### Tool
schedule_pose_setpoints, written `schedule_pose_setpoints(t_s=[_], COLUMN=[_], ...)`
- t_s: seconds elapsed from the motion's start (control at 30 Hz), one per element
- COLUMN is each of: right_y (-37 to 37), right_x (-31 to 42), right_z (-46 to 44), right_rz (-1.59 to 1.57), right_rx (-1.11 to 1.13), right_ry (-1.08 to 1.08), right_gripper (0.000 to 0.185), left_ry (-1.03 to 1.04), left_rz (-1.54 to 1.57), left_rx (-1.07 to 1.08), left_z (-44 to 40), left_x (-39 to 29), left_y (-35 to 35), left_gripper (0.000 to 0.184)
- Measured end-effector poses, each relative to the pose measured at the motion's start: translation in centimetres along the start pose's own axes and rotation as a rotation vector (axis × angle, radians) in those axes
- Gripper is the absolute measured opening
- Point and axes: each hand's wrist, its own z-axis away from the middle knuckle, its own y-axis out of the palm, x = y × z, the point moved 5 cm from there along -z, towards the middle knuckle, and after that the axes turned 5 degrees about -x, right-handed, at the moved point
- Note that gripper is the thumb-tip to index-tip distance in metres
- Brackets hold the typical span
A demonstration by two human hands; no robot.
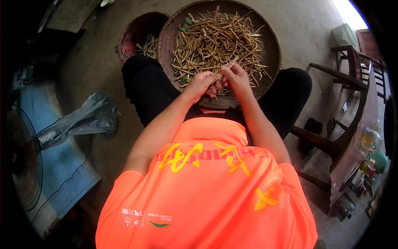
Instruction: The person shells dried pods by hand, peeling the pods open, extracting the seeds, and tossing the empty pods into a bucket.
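Note:
A wide round woven basket (163,45) sits in front of my body, between my knees, heaped with dry, tan bean pods (219,37). A few green leaves (188,20) lie among them. Over the near edge of the heap, my left hand (203,85) is closed in a pinch on a pale bean pod (227,66). Close beside it, my right hand (237,79) pinches the same pod, its fingers bent around it. Whether any loose beans are in my fingers is too small to tell.
A reddish bucket (128,37) with pod pieces stands left of the basket. A plastic bag (93,116), a blue board (54,137) and a fan (25,157) are at left. At right are a wooden chair (352,62), a pale bin (345,35) and a table (365,120) with bottles.

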Motion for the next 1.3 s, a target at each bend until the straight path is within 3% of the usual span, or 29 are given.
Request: schedule_pose_setpoints(t_s=[0.07,0.53,0.73,0.87,0.97,1.03,1.3], right_y=[0.6,0.8,1.6,2.0,2.2,1.3,0.5], right_x=[-0.6,-0.4,-0.7,-0.9,0.1,0.1,0.7], right_z=[0.1,0.5,0.7,0.9,1.1,0.5,0.2], right_rz=[0.111,0.015,0.501,0.506,0.425,0.215,0.185], right_rx=[0.060,0.114,0.117,0.140,0.110,0.011,-0.073], right_ry=[0.011,-0.010,-0.310,-0.291,-0.299,-0.229,-0.200], right_gripper=[0.015,0.012,0.011,0.010,0.008,0.009,0.012], left_ry=[0.011,0.019,-0.052,0.007,-0.037,0.007,-0.001], left_rz=[0.000,-0.047,-0.231,-0.253,-0.233,0.007,0.161], left_rx=[-0.015,0.110,0.016,-0.119,-0.106,0.002,0.012], left_z=[0.0,0.0,-0.2,-0.6,-0.4,-0.5,0.2], left_x=[-0.1,-0.6,-0.1,0.5,0.2,0.0,-0.7], left_y=[0.1,0.3,-0.4,-0.6,-0.7,-0.4,0.2], left_gripper=[0.019,0.016,0.012,0.013,0.017,0.022,0.017])
